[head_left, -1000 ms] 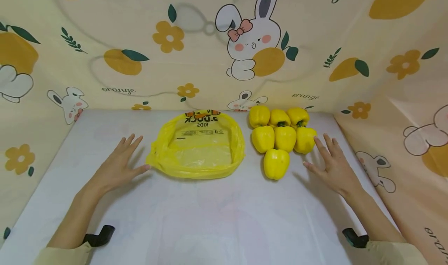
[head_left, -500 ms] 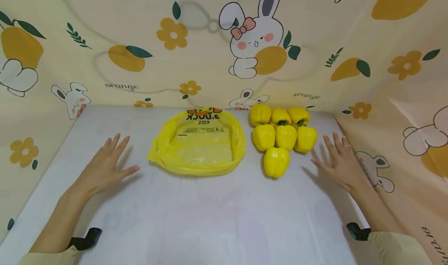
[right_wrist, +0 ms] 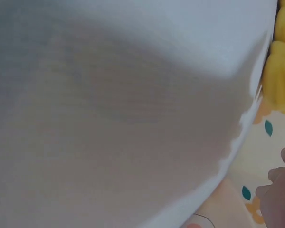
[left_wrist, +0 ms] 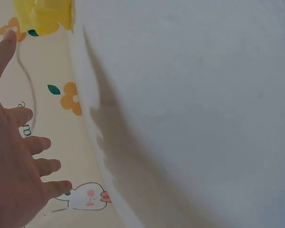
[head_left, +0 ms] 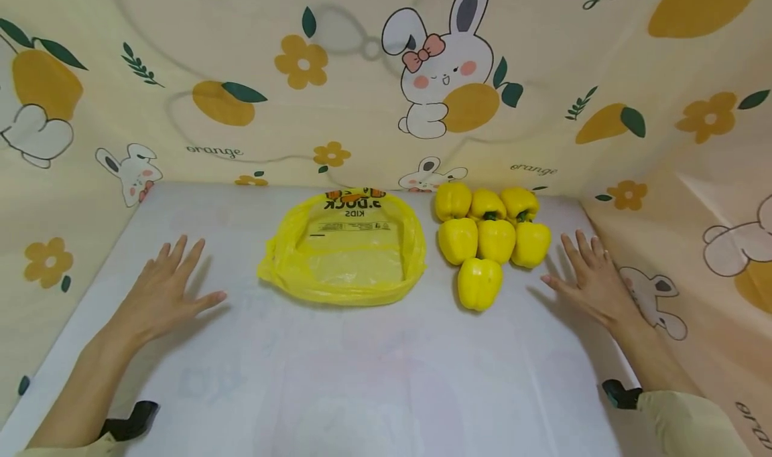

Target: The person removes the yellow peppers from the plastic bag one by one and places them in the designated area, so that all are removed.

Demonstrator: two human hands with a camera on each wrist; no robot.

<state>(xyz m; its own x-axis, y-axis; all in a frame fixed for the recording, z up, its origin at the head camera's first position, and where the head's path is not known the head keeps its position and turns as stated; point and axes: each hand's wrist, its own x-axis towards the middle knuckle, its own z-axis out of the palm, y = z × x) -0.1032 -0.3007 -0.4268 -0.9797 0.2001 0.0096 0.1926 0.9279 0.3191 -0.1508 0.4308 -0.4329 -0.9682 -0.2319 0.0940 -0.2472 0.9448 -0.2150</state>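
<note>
A yellow plastic bag (head_left: 352, 295) lies on the table with its rim spread round, dark print showing on its inner back face. To its right several yellow bell peppers (head_left: 496, 241) sit in two rows, with a single one (head_left: 479, 284) in front. My left hand (head_left: 158, 293) hovers left of the bag, fingers spread, holding nothing. The right hand (head_left: 591, 279), also spread and bare, is just right of the peppers. In the left wrist view the left hand (left_wrist: 14, 152) shows its spread fingers, with a corner of the bag (left_wrist: 45, 14) beyond.
The white tabletop (head_left: 362, 376) stretches in front of the bag and peppers. A cloth backdrop (head_left: 338, 122) printed with rabbits and oranges rises behind the table and along both sides. A black wrist mount (head_left: 129, 422) is on the left forearm, another (head_left: 621, 395) on the right.
Both hands have drawn outward, the left farther left from the bag and the right a little right of the peppers. The bag and peppers stay in place.
</note>
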